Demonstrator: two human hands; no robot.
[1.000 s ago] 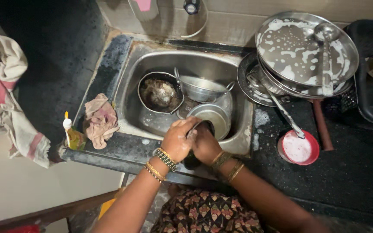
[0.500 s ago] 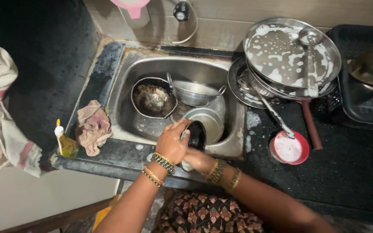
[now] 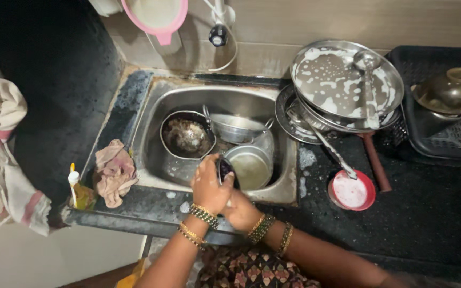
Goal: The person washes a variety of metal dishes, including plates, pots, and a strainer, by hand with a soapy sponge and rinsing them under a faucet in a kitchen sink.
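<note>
Over the front rim of the steel sink (image 3: 150, 138), my left hand (image 3: 209, 186) wraps around a small dark cup (image 3: 225, 169). My right hand (image 3: 241, 210) sits just below and behind it, pressed against the cup's lower side; what its fingers hold is hidden. Both wrists wear bangles. Inside the sink lie a dirty dark pan (image 3: 187, 136), a steel handled pot (image 3: 236, 127) and a steel vessel with murky water (image 3: 252, 166).
Soapy steel plates with a ladle (image 3: 348, 88) are stacked right of the sink. A red lid with foam (image 3: 352, 191) lies on the black counter. A dark tray with a brass bowl (image 3: 449, 90) is far right. A pink rag (image 3: 114, 172) and yellow bottle (image 3: 78, 192) are left.
The view has tilted so the sink sits lower in frame. My hands stay together on the dark cup, which has turned a little between them.
</note>
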